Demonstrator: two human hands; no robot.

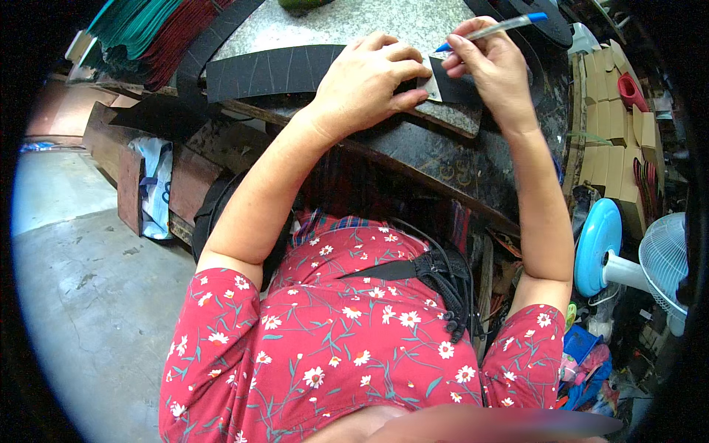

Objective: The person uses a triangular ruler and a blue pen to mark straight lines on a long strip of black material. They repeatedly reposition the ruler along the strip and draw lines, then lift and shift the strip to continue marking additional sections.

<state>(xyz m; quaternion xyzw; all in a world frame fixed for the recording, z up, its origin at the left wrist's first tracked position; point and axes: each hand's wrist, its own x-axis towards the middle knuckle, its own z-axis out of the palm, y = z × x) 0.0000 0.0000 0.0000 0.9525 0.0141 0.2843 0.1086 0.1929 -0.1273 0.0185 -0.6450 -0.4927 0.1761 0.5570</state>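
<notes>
Black, the long curved strip [281, 70] lies on the grey stone slab [354, 26], and pale lines cross it. The left hand [373, 81] presses flat on its right end, fingers spread over a small pale template [432, 87], grasping nothing. The right hand [491, 70] pinches a blue pen [491, 31], tip just beside the left fingers. Brown cardboard boxes [609, 125] are stacked at the right, near a blue fan [628, 258].
</notes>
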